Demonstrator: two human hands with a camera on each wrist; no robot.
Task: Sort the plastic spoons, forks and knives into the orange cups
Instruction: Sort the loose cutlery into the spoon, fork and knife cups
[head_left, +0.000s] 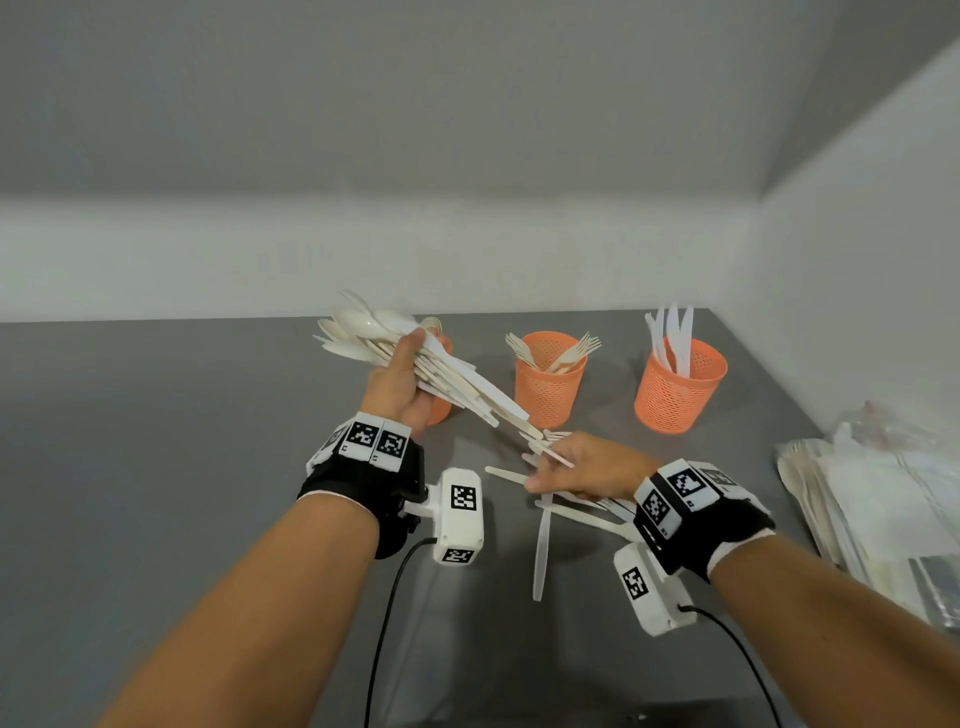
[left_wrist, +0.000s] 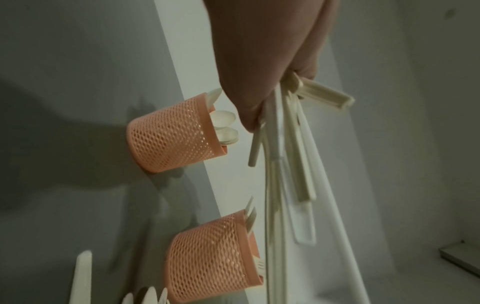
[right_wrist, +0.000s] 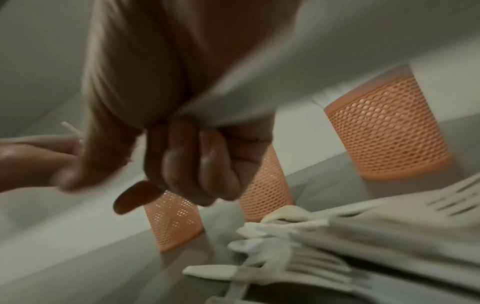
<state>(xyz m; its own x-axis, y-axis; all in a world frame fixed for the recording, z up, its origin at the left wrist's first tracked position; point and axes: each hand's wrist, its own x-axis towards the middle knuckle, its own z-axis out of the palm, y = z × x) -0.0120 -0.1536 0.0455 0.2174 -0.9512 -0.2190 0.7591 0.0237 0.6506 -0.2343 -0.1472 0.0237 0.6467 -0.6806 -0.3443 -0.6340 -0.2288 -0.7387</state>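
My left hand (head_left: 397, 382) is raised and grips a thick bundle of white plastic spoons (head_left: 374, 332), bowls pointing up left, handles slanting down right. The left wrist view shows the left hand (left_wrist: 259, 72) wrapped round the handles (left_wrist: 291, 127). Behind it stands the left orange cup (head_left: 441, 408), mostly hidden in the head view; it holds spoons (left_wrist: 223, 121). The middle cup (head_left: 550, 387) holds forks, the right cup (head_left: 675, 389) knives. My right hand (head_left: 587, 467) is low over loose cutlery (head_left: 587, 512), fingers (right_wrist: 194, 164) curled on a blurred white utensil.
One loose knife (head_left: 543, 545) lies on the grey table (head_left: 182, 441) toward me. Loose forks (right_wrist: 311, 257) lie under the right hand. Plastic bags of cutlery (head_left: 857, 499) are stacked at the right edge. White walls close the back and right.
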